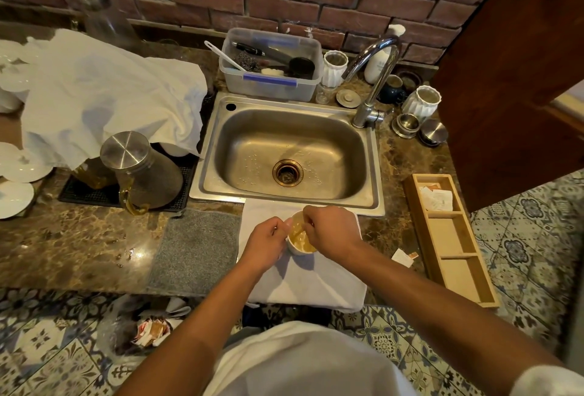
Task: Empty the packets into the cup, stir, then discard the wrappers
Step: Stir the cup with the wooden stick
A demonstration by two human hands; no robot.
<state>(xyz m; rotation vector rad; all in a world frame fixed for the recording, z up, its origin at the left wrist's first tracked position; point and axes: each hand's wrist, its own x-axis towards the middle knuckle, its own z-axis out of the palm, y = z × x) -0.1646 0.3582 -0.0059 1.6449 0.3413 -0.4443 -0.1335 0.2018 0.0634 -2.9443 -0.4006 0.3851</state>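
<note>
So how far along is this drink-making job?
Pouring looks done: the cup on the white cloth holds tan liquid. Stirring is in hand: the right hand works something thin in the cup while the left hand steadies it. Left: the wrapper lying on the counter isn't yet binned.

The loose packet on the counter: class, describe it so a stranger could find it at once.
Start at the steel sink and go to the long wooden organizer tray at the counter's right edge. Just left of it, on bare marble beside the white towel, lies the loose packet. Unlike the packets in the tray's far compartment, it lies alone, white with an orange-brown end.
</note>
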